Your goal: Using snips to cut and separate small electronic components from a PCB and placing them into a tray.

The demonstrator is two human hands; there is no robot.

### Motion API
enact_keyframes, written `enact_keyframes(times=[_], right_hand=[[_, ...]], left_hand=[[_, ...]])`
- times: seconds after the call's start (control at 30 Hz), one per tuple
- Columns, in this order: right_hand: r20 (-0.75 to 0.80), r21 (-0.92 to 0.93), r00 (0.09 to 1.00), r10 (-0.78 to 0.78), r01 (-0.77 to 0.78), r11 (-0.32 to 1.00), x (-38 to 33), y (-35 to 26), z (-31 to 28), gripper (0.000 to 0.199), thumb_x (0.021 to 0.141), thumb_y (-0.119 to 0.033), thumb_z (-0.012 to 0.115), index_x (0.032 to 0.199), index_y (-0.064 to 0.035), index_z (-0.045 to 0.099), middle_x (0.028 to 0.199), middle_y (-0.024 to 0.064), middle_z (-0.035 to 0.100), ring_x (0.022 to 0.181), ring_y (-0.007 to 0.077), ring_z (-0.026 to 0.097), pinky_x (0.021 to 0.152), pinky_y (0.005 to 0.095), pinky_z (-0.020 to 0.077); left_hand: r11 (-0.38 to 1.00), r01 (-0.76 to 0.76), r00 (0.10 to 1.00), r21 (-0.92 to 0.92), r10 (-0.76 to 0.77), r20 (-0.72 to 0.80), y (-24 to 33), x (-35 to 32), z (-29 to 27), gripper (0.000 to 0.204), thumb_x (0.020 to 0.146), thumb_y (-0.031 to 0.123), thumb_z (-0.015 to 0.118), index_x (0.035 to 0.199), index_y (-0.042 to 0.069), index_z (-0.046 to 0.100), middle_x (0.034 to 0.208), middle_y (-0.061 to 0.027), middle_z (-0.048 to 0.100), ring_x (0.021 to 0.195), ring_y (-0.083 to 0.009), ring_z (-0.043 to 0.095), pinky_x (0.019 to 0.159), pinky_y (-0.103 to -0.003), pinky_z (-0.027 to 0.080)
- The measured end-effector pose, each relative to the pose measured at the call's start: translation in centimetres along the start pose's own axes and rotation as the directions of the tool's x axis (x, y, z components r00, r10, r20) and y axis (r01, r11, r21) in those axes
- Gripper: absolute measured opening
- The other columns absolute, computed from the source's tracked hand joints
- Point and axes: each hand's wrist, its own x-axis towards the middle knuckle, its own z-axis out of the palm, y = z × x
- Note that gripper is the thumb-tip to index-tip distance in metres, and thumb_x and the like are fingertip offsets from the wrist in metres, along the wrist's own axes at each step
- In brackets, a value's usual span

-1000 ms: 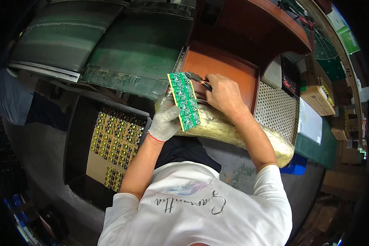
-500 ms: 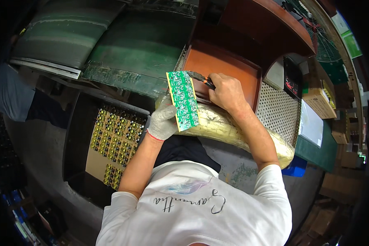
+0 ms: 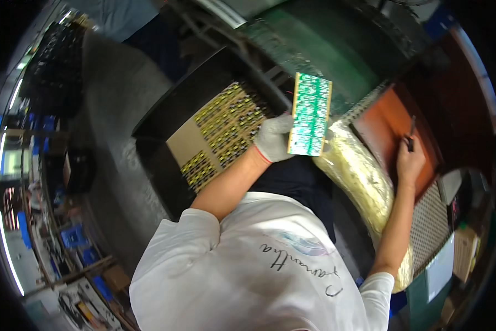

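My left hand (image 3: 274, 139), in a pale knit glove with a red cuff edge, is closed on the lower left edge of a green circuit board panel (image 3: 311, 110). The board is dense with small parts, has yellowish side strips and stands nearly upright to my view. Bare and well off to the right, my right hand (image 3: 410, 163) is closed on dark pliers (image 3: 410, 140) above an orange-brown tray (image 3: 381, 124). Motion blur hides whether the pliers' jaws are apart.
Left of my legs, a black bin (image 3: 165, 118) holds rows of yellow-and-black boards on cardboard (image 3: 184, 144). A yellowish plastic-wrapped roll (image 3: 363, 179) lies beneath my right forearm. Beyond is a green-topped bench (image 3: 336, 41); at the right lies a perforated plate (image 3: 431, 220).
The view has swung left, bringing the bin toward the middle. My right hand has drawn the pliers away from the board's top corner, out to the right; my left hand keeps hold of the board.
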Motion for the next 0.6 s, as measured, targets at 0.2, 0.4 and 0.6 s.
enact_keyframes(times=[0.2,0.4,0.6], right_hand=[[0.017,-0.041,1.000,-0.002,0.002,0.999,0.5,-0.4,0.6,0.026,0.104,-0.024,0.074,0.121,-0.0033,0.078,0.102,0.0200,0.080,0.095,0.0300,0.080,0.086,0.0391,0.0589],[0.033,-0.075,0.999,-0.003,0.006,0.997,0.7,-1.2,1.1,0.028,0.105,-0.027,0.073,0.121,-0.0041,0.077,0.102,0.0187,0.081,0.096,0.0296,0.080,0.087,0.0383,0.0584],[0.011,-0.170,1.000,0.003,-0.001,0.985,0.3,-1.8,1.5,0.028,0.105,-0.028,0.073,0.120,-0.0048,0.076,0.098,0.0192,0.078,0.090,0.0312,0.078,0.082,0.0401,0.0575]], left_hand=[[0.676,0.054,0.862,0.735,0.340,-0.376,13.4,-16.8,-5.6,0.093,0.089,0.011,0.081,0.170,0.001,0.036,0.153,-0.0182,0.060,0.131,-0.0348,0.069,0.108,-0.046,0.059],[0.204,0.714,0.469,0.670,0.571,-0.674,20.8,-30.5,-13.6,0.085,0.081,0.011,0.082,0.160,0.005,0.053,0.146,-0.0111,0.065,0.127,-0.0251,0.068,0.111,-0.039,0.054],[-0.371,0.867,0.498,0.332,0.639,-0.586,21.7,-33.3,-17.4,0.088,0.081,0.016,0.083,0.163,0.013,0.052,0.149,-0.0200,0.066,0.139,-0.0374,0.063,0.114,-0.043,0.053]])
